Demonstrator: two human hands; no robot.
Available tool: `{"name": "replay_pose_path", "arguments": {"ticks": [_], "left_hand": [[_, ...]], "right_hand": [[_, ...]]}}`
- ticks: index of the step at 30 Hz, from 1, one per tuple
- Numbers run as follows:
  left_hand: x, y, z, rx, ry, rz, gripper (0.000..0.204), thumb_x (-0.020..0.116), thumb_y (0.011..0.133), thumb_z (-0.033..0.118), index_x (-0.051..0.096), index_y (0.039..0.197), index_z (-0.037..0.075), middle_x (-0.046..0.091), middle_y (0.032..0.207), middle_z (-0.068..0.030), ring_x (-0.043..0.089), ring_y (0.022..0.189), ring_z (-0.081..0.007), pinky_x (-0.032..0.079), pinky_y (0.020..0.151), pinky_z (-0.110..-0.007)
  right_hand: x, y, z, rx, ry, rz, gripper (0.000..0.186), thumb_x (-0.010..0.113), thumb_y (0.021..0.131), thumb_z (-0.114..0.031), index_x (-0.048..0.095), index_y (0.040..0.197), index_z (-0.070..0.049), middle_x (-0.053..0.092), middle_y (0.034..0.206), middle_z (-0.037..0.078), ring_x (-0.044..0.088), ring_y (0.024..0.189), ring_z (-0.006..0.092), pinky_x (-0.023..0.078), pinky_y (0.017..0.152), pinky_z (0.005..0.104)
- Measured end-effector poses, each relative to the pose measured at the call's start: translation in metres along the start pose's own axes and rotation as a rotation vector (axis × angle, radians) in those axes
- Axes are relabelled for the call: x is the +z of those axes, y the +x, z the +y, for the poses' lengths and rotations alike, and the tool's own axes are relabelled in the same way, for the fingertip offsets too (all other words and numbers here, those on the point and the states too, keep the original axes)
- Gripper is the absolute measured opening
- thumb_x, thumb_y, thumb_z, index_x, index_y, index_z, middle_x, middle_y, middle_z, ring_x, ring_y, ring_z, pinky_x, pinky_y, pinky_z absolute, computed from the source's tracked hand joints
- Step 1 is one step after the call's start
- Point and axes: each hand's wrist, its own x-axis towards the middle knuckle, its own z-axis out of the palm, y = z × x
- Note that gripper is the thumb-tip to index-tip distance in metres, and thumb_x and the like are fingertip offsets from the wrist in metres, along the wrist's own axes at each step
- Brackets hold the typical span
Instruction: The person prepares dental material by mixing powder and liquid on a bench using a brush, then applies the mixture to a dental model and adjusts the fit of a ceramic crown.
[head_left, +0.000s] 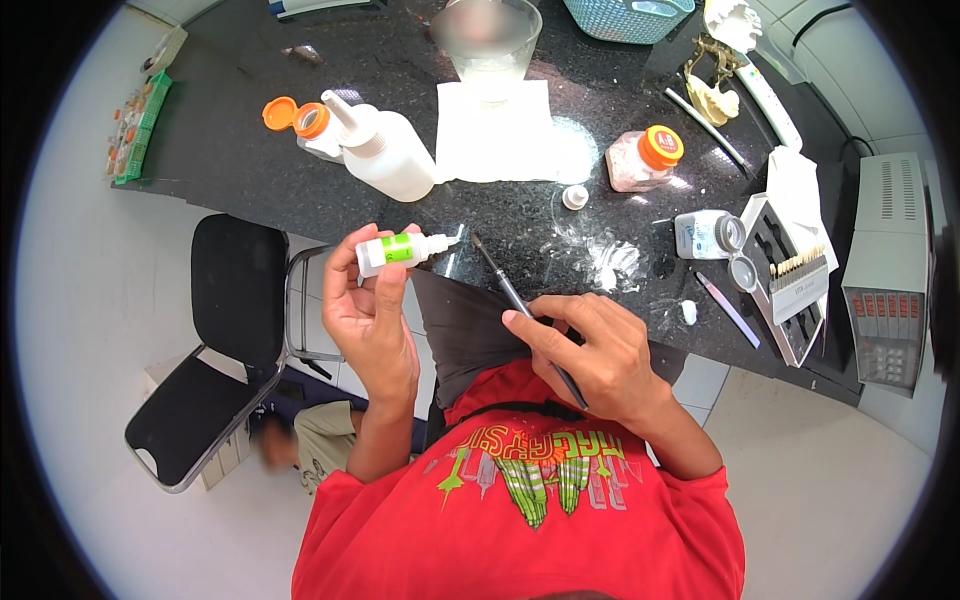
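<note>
My left hand point(375, 325) pinches a small white dropper bottle point(393, 253) with a green label, its nozzle tilted to the right. My right hand point(605, 350) is closed around a thin dark-handled brush point(508, 288). The brush tip points up and left, just beside the nozzle; whether they touch I cannot tell. Past the brush, a small white cap point(575, 197) stands on the dark counter point(480, 215). White powder point(610, 262) is scattered to the right of it. A jar of pinkish material point(643, 160) with an orange lid stands farther back.
A large white squeeze bottle point(390, 160) stands beside an orange-capped container point(312, 128). A clear glass vessel point(515, 45) rests on a white paper sheet point(490, 140). At right lie an open jar point(703, 233) and a tooth shade guide point(800, 280). Black chairs point(240, 290) and another person point(325, 440) are at lower left.
</note>
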Motion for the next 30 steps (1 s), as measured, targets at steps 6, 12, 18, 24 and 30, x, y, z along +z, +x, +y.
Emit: {"name": "replay_pose_path", "arguments": {"ticks": [6,12,18,24,30], "left_hand": [[-0.004,-0.002,-0.001,0.021,0.022,-0.003,0.043,0.071,0.096,0.011,0.054,0.133,-0.002,0.06,0.122,-0.0126,0.063,0.116,-0.0258,0.052,0.103,-0.039],[-0.003,-0.003,0.0,0.027,-0.008,0.047,0.043,0.07,0.097,0.011,0.053,0.135,0.0,0.058,0.124,-0.0114,0.059,0.114,-0.0192,0.051,0.1,-0.037],[-0.004,-0.001,0.003,0.046,-0.03,0.059,0.042,0.069,0.097,0.01,0.053,0.134,0.002,0.057,0.123,-0.0112,0.059,0.115,-0.0199,0.051,0.101,-0.038],[-0.017,0.001,-0.003,0.053,-0.011,0.079,0.041,0.072,0.093,0.005,0.053,0.13,0.003,0.055,0.124,-0.0115,0.059,0.115,-0.0211,0.051,0.103,-0.038],[-0.016,0.004,-0.001,0.045,-0.009,0.079,0.044,0.072,0.092,0.003,0.052,0.131,0.0,0.054,0.122,-0.0106,0.059,0.115,-0.0209,0.053,0.102,-0.037]], "right_hand": [[-0.013,0.008,-0.003,0.019,0.092,0.018,0.037,0.077,0.075,-0.005,0.073,0.112,-0.009,0.069,0.101,0.006,0.064,0.071,0.018,0.051,0.062,0.0294],[-0.002,0.043,0.005,0.032,0.023,0.208,0.032,0.074,0.08,-0.003,0.07,0.112,-0.003,0.07,0.095,0.008,0.065,0.071,0.0237,0.053,0.063,0.0338],[0.015,0.071,0.014,0.018,-0.043,0.161,0.029,0.073,0.082,-0.005,0.069,0.11,-0.003,0.069,0.095,0.007,0.064,0.074,0.0225,0.052,0.064,0.0342],[0.006,0.062,0.006,0.033,-0.057,0.105,0.026,0.074,0.082,-0.006,0.07,0.108,-0.003,0.069,0.091,0.006,0.064,0.071,0.0225,0.051,0.062,0.0352],[0.008,0.067,0.01,0.062,0.046,0.176,0.024,0.073,0.084,-0.006,0.07,0.108,-0.005,0.07,0.089,0.008,0.065,0.068,0.0236,0.051,0.06,0.0361]]}}
